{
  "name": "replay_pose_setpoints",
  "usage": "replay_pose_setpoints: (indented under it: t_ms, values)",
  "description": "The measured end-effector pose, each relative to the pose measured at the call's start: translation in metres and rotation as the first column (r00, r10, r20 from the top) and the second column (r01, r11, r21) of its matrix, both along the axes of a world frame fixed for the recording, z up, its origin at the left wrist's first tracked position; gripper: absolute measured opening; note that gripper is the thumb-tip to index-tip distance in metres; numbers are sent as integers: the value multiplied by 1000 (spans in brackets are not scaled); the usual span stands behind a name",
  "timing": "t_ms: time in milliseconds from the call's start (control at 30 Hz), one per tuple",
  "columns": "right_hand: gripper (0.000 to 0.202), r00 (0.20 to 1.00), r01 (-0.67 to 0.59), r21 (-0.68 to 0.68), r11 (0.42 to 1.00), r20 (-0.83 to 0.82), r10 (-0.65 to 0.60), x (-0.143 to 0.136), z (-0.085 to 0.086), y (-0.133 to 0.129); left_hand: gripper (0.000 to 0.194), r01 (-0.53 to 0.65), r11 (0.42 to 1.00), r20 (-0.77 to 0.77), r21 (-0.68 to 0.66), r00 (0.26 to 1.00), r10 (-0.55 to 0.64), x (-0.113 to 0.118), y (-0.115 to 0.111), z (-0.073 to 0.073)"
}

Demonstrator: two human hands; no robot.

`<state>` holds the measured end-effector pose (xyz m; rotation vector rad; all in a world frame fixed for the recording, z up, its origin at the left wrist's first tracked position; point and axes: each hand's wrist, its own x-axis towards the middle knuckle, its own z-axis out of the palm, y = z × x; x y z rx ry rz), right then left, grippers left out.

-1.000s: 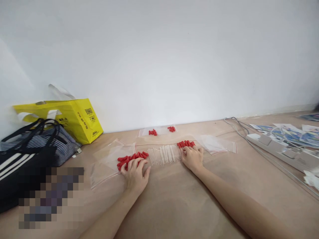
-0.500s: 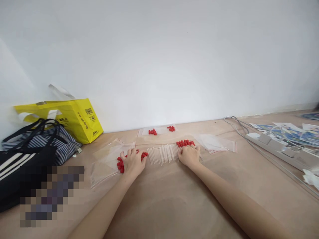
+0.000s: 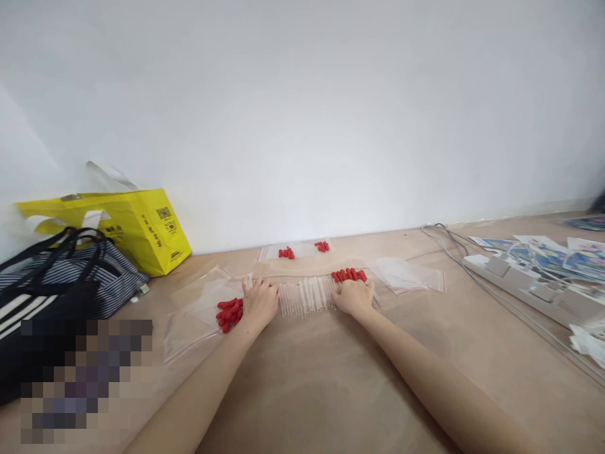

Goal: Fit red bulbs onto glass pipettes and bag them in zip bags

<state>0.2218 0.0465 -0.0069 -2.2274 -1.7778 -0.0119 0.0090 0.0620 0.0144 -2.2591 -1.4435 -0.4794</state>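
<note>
A row of thin, clear sticks (image 3: 307, 296) lies side by side on the brown surface between my hands. My left hand (image 3: 261, 301) rests at the row's left end, fingers curled down, fingertips hidden. Just left of it, a pile of red pieces (image 3: 229, 314) lies on clear plastic bags (image 3: 193, 325). At the row's right end is my right hand (image 3: 353, 296), its fingers folded; whatever they hold is hidden. Directly beyond that hand sits a row of red pieces (image 3: 348, 275), with a few stick ends showing to its right.
Near the wall, a clear bag (image 3: 305, 250) holds two red clusters. Another clear bag (image 3: 406, 275) lies right of centre. A yellow bag (image 3: 163, 233) and dark bags (image 3: 80, 302) stand left. A white power strip (image 3: 529, 287), cables and printed sheets (image 3: 548, 252) lie right.
My left hand has shifted right, off the left red pile and against the sticks, uncovering more of the pile. My right hand stays at the row's right end. The view has shifted slightly.
</note>
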Motion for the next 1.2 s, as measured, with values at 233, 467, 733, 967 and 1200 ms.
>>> replay_pose_setpoints:
  t_ms: [233, 467, 733, 967, 1200]
  values:
    - [24, 996, -91, 63, 994, 29, 89, 1, -1, -12, 22, 190, 981, 118, 24, 974, -192, 3, -54, -6]
    - [17, 812, -584, 150, 798, 85, 578, 17, -3, -49, 25, 485, 856, 204, -178, 869, -451, -11, -85, -18]
    - [12, 761, -649, 109, 753, 84, 643, 21, -5, -65, 15, 431, 869, 260, -244, 892, -369, -14, -90, -12]
    - [15, 754, -642, 185, 744, -21, 656, 20, -7, -65, 12, 372, 918, 232, -138, 913, -335, 4, -83, -21]
    - [17, 745, -642, 262, 720, -10, 667, 9, -19, -67, 15, 350, 932, 294, -91, 904, -310, 13, -80, -19]
